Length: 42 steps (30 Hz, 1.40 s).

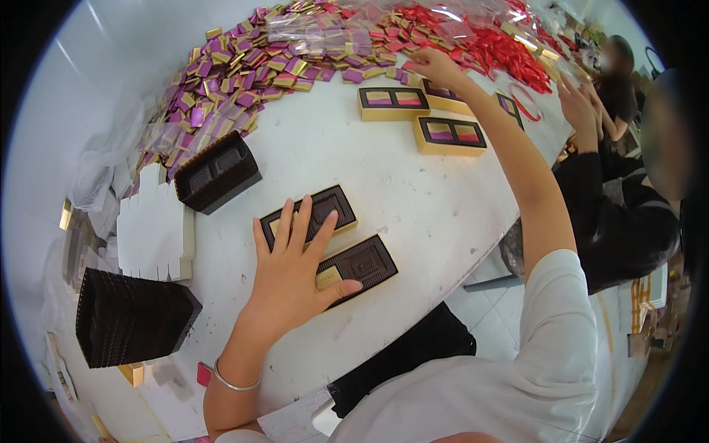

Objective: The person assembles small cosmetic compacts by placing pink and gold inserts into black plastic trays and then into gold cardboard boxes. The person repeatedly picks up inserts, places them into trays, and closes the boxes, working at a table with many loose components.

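Note:
My left hand (289, 284) lies palm down with its fingers spread over two gold boxes with dark plastic trays. Its fingertips reach across the farther box (325, 210), and its thumb rests on the nearer box (369, 260). Each box shows a gold piece at its left, partly under my hand, and a bare dark hollow at its right. My right arm stretches far forward, and my right hand (437, 66), fingers curled, is at the near edge of a heap of purple, pink and gold wrapped squares (244, 77). What its fingers hold, if anything, is hidden.
Filled gold boxes (394, 114) stand below my right hand. Dark tray stacks (136, 321) and white flat cartons (151, 229) line the left side. Red ribbons (491, 55) lie at the far right, near a co-worker's hand (580, 107).

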### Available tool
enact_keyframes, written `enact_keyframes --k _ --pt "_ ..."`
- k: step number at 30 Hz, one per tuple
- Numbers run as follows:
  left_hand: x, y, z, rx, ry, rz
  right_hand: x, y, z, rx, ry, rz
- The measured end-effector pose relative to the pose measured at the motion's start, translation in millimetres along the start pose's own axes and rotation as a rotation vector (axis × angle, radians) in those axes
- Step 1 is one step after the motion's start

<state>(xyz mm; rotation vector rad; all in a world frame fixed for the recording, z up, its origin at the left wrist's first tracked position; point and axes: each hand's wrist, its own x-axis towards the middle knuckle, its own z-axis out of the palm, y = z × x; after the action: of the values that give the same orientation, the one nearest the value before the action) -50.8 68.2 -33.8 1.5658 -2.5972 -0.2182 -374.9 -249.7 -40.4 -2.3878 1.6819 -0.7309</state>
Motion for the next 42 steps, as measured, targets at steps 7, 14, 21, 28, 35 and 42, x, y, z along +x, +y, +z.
enact_keyframes --k 7,14,21,28,35,42 --pt "3.0 4.4 -3.0 -0.083 0.024 -0.016 60.6 64.6 36.7 -0.130 -0.132 -0.025" --pt "0.8 4.9 -1.6 -0.094 0.082 -0.027 51.3 40.3 18.5 -0.204 -0.017 0.004" --pt "4.3 -0.6 -17.2 -0.203 0.365 -0.104 -25.1 -60.4 -16.5 1.555 -0.259 0.125" --pt "9.6 -8.8 -18.6 -0.765 0.559 -0.101 -160.3 -197.4 1.4 1.591 -0.853 0.249" --pt "9.5 -17.0 -16.4 -1.312 0.599 -0.249 -170.4 -241.0 0.7 1.372 -0.568 0.075" --pt "11.4 -11.2 -12.4 -0.770 0.734 -0.012 -163.1 -253.2 3.4 1.034 -0.464 -0.303"
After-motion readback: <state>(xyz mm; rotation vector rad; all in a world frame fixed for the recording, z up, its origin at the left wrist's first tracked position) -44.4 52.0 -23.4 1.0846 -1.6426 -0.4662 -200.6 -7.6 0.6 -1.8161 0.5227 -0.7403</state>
